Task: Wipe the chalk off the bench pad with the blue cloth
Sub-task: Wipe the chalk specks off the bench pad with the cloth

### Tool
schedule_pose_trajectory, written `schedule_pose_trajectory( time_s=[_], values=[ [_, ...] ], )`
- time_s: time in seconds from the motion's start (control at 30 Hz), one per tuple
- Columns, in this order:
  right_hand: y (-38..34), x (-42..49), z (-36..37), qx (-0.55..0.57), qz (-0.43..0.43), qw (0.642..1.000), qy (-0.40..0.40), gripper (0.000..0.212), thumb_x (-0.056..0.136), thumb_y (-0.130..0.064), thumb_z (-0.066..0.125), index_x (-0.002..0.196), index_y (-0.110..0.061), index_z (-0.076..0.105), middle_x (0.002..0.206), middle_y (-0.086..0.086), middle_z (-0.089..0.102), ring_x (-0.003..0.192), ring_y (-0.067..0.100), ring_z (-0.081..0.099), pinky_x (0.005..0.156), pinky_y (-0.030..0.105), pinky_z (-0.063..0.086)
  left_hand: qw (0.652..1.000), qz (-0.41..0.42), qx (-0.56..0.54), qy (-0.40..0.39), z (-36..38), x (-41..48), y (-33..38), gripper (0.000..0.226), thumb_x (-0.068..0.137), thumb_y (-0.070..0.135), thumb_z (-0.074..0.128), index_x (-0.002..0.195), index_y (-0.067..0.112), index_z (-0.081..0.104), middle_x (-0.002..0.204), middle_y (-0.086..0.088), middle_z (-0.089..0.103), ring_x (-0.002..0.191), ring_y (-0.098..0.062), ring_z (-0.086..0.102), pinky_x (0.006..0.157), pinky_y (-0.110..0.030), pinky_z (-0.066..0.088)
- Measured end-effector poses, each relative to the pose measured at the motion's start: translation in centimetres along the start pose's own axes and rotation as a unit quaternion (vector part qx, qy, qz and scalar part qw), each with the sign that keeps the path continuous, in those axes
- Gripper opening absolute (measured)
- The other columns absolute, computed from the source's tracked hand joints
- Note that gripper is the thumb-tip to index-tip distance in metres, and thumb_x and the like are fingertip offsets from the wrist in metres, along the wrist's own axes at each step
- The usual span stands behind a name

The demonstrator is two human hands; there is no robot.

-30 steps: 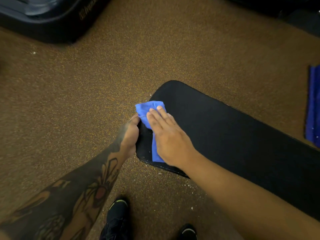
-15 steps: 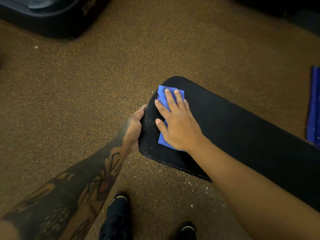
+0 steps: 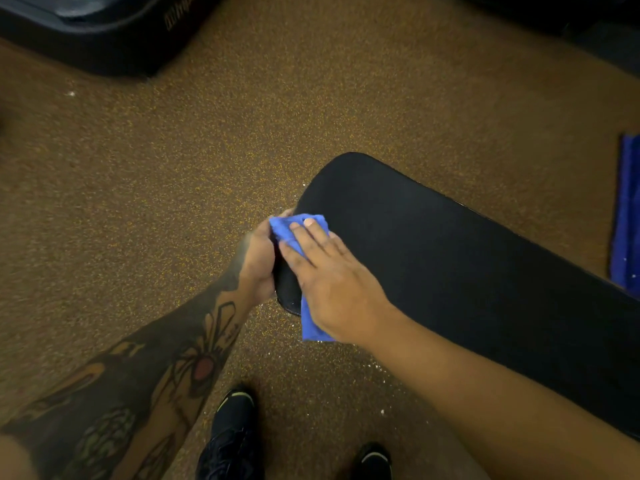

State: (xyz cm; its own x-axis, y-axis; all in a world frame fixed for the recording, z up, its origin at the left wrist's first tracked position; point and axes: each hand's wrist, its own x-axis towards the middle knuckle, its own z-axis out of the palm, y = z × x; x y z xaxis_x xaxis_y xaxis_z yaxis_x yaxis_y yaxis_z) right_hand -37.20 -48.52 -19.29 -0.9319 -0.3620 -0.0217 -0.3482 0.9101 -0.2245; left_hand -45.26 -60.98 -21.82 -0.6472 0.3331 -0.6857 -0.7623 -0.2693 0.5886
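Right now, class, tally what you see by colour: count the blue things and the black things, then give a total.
Blue: 2 (blue cloth, blue item at right edge)
Black: 4 (bench pad, two shoes, dark equipment top left)
Total: 6

The bench pad (image 3: pixel 450 258) runs from the middle of the view out to the right edge, above the floor (image 3: pixel 207 150). On its near-left end lies the cloth (image 3: pixel 298 230), pressed flat under the right hand (image 3: pixel 332 278) — its lower end hangs off the pad's near edge. The left hand (image 3: pixel 258 261) wraps the pad's end just left of the cloth, touching it. Two shoes (image 3: pixel 232 438) stand on the floor below the hands. A machine base (image 3: pixel 104 32) sits far behind at upper left — a mat (image 3: pixel 628 209) lies right of the pad.
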Motion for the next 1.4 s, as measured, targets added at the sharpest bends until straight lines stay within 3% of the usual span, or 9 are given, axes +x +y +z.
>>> schedule_pose_trajectory(
  time_s=[0.13, 0.3, 0.43, 0.6, 0.73, 0.9, 1.03, 1.2, 1.4],
  values=[
    [0.4, 1.4, -0.4, 0.019, 0.168, 0.985, 0.023, 0.061, 0.092, -0.012, 0.045, 0.150, -0.007, 0.030, 0.160, 0.022, 0.019, 0.150, 0.037, 0.009, 0.118, 0.054, 0.023, 1.000, 0.010, -0.006, -0.002, 0.1, 0.5, -0.4, 0.048, 0.108, 0.035, 0.019, 0.112, 0.019, 0.064, 0.097, 0.004, 0.078, 0.090, -0.008, 0.072, 0.077, -0.024, 0.055],
    [-2.2, 0.2, 0.4, -0.003, 0.040, 0.999, 0.000, 0.061, 0.090, -0.023, 0.043, 0.149, -0.012, 0.034, 0.160, 0.017, 0.022, 0.150, 0.033, 0.011, 0.121, 0.047, 0.013, 1.000, 0.011, -0.009, 0.013, -0.4, 0.5, -0.2, 0.045, 0.105, 0.034, 0.028, 0.113, 0.014, 0.067, 0.099, -0.009, 0.077, 0.089, -0.019, 0.074, 0.076, -0.026, 0.059],
    [-0.2, 1.7, -0.1, 0.017, 0.185, 0.982, 0.036, 0.057, 0.094, -0.019, 0.047, 0.149, -0.007, 0.035, 0.159, 0.023, 0.022, 0.149, 0.038, 0.013, 0.117, 0.053, 0.024, 1.000, 0.010, -0.010, 0.007, -0.4, 0.6, -0.4, 0.052, 0.107, 0.038, 0.021, 0.135, 0.013, 0.057, 0.132, -0.007, 0.066, 0.122, -0.018, 0.062, 0.102, -0.031, 0.048],
    [-1.9, 0.8, 0.6, 0.010, 0.015, 1.000, 0.004, 0.054, 0.092, -0.019, 0.047, 0.145, -0.009, 0.041, 0.159, 0.018, 0.026, 0.150, 0.034, 0.013, 0.120, 0.049, 0.018, 1.000, 0.006, -0.017, 0.015, -0.7, 0.5, -0.1, 0.056, 0.106, 0.037, 0.023, 0.139, 0.004, 0.054, 0.116, -0.014, 0.071, 0.100, -0.022, 0.072, 0.079, -0.028, 0.059],
    [-0.7, 2.3, 0.2, 0.028, 0.167, 0.985, 0.038, 0.058, 0.092, -0.014, 0.042, 0.148, -0.006, 0.034, 0.159, 0.023, 0.021, 0.150, 0.037, 0.010, 0.118, 0.053, 0.022, 1.000, 0.000, -0.017, 0.014, -0.8, 0.8, -0.4, 0.061, 0.105, 0.047, 0.017, 0.142, 0.012, 0.051, 0.140, -0.012, 0.060, 0.128, -0.023, 0.059, 0.112, -0.037, 0.041],
    [-2.7, 2.0, 0.4, 0.037, 0.052, 0.998, 0.007, 0.061, 0.086, -0.016, 0.034, 0.145, -0.006, 0.041, 0.158, 0.019, 0.027, 0.150, 0.033, 0.011, 0.122, 0.047, 0.012, 0.999, -0.004, -0.033, 0.023, -1.0, 0.7, -0.4, 0.064, 0.105, 0.046, 0.017, 0.116, 0.008, 0.067, 0.108, -0.012, 0.076, 0.100, -0.020, 0.073, 0.091, -0.032, 0.052],
    [-1.7, 3.2, 0.1, 0.030, 0.164, 0.985, 0.047, 0.065, 0.086, -0.020, 0.019, 0.147, -0.007, 0.038, 0.159, 0.020, 0.024, 0.150, 0.035, 0.011, 0.120, 0.050, 0.018, 0.999, 0.001, -0.041, 0.003, -1.2, 0.9, -0.5, 0.069, 0.103, 0.053, 0.012, 0.138, 0.013, 0.056, 0.132, -0.012, 0.066, 0.123, -0.024, 0.062, 0.108, -0.039, 0.042],
    [-2.6, 1.2, 0.6, 0.020, 0.044, 0.999, 0.004, 0.059, 0.087, -0.019, 0.029, 0.143, -0.009, 0.044, 0.157, 0.017, 0.031, 0.150, 0.032, 0.016, 0.121, 0.047, 0.017, 0.999, 0.027, -0.018, 0.008, -1.2, 0.9, -0.4, 0.063, 0.105, 0.046, 0.014, 0.113, 0.012, 0.066, 0.102, -0.009, 0.077, 0.097, -0.020, 0.073, 0.081, -0.030, 0.055],
    [2.4, 0.4, -2.2, 0.070, 0.268, 0.958, 0.072, 0.057, 0.097, -0.037, 0.025, 0.152, -0.021, 0.031, 0.162, 0.016, 0.015, 0.150, 0.035, 0.008, 0.118, 0.057, 0.012, 0.967, 0.104, 0.231, 0.002, 0.0, 0.7, -0.5, 0.049, 0.097, 0.059, 0.036, 0.129, 0.032, 0.060, 0.126, 0.012, 0.068, 0.117, -0.006, 0.062, 0.104, -0.031, 0.048]
  ],
)
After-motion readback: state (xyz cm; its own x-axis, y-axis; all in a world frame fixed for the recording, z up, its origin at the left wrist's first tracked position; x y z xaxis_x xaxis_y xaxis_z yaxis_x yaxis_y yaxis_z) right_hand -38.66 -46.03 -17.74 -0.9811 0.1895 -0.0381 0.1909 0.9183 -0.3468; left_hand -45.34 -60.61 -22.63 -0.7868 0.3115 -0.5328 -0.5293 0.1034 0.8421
